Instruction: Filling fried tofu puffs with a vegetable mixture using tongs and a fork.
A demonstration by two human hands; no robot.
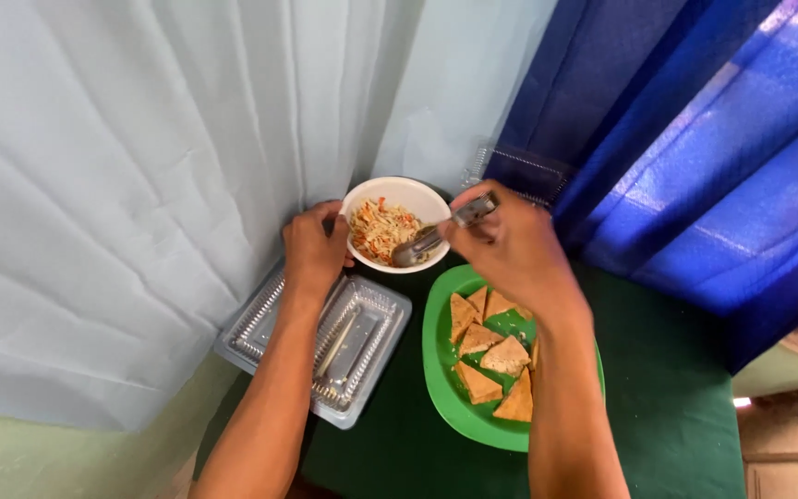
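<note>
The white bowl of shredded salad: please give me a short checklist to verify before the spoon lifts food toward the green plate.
1. Left hand steadies the white bowl at its rim: ok.
2. Right hand has a grip on the metal spoon: ok.
3. Spoon tip inside the bowl, in the shredded salad: ok.
4. Spoon loaded: cannot tell.
5. Green plate right beside the bowl: ok.
6. Free space among the toast triangles: ok, a small gap near the top.
</note>
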